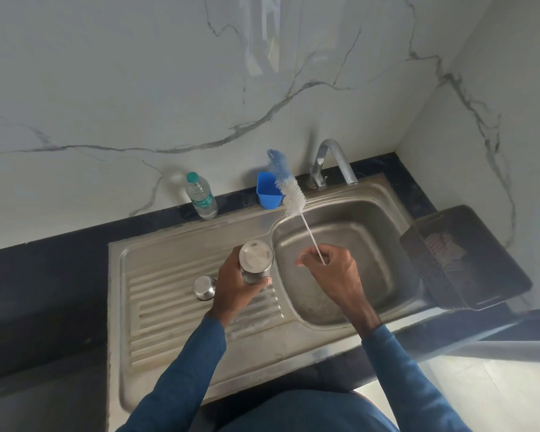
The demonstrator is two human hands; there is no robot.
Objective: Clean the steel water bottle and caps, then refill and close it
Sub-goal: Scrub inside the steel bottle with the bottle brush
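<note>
- Gripping steel bottle (255, 260) with left hand (234, 285); fingers curled round its body, thumb tip showing on the basin side.
- Holding it upright above the ribbed drainboard (169, 294), right at the basin's edge, flat steel end facing the camera.
- Pinching the thin wire handle of bottle brush (289, 191) with right hand (334, 275); fingertips pressed together on the wire's lower end, remaining fingers curled in.
- Keeping that hand above the sink basin (387, 244), apart from the left fingers and the bottle.
- Pointing bristle end up and away from the right fingers: white bristles nearer, blue tip farthest, by the wall.
- Just outside the left knuckles: small steel cap (204, 287) standing on the drainboard; touching the hand or not, cannot tell.
- Beyond the right fingers: tap (334, 163), spout over the basin's far edge.
- Behind the brush bristles: blue cup (267, 191) on the counter.
- Well beyond the left fingers: plastic water bottle (201, 196), green cap, upright by the wall.
- Well off to the right of the right fingers: black crate (480, 275).
</note>
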